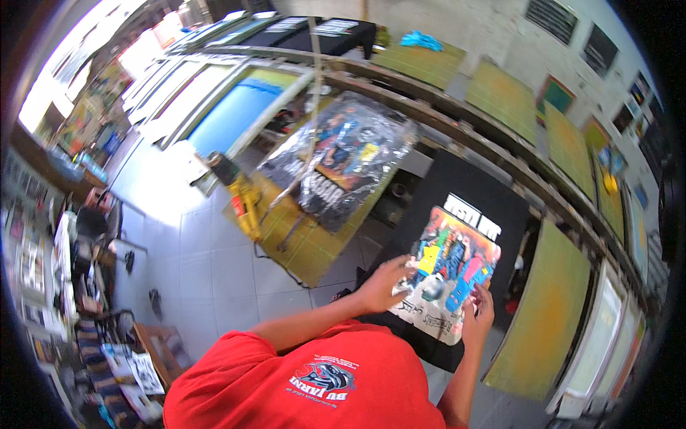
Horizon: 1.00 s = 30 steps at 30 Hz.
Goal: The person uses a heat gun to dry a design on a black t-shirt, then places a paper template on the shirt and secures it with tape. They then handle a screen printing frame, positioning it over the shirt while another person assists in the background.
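Observation:
A colourful printed picture sheet (pixel 457 247) lies over a black T-shirt (pixel 480 175) with white lettering, which is spread on a board in front of me. My left hand (pixel 386 286) grips the sheet's left edge, its fingertips at the border. On the lower right edge, my right hand (pixel 480 314) has its fingers bent round the border. The undersides of both grips are hidden. Whether the sheet rests flat on the cloth or is slightly raised, I cannot tell.
To the left, a plastic-covered dark printed shirt (pixel 343 154) lies on a yellowish board (pixel 304 250). A yellow heat gun-like tool (pixel 243 204) sits at that board's edge. Another yellowish board (pixel 547 307) stands right. Wooden rails (pixel 457 129) run behind; a chair (pixel 153 336) is lower left.

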Each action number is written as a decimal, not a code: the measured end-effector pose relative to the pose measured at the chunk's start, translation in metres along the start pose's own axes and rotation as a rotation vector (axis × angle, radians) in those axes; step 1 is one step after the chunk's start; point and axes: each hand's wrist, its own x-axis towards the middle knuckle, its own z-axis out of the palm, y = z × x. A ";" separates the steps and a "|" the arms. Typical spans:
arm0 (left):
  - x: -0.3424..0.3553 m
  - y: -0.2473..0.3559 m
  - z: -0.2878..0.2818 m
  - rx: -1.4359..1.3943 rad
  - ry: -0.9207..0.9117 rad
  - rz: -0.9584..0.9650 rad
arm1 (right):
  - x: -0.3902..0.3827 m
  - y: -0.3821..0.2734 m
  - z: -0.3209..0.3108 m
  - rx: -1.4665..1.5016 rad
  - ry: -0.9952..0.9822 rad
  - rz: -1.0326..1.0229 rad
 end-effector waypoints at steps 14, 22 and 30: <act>-0.214 0.064 -0.056 -0.052 0.179 -0.317 | -0.026 -0.103 0.115 0.274 -0.654 -0.109; -0.329 0.064 -0.107 -0.083 0.390 -0.423 | -0.146 -0.157 0.214 0.387 -1.021 -0.065; -0.543 0.058 -0.182 0.044 0.622 -0.649 | -0.310 -0.200 0.377 0.340 -1.509 -0.044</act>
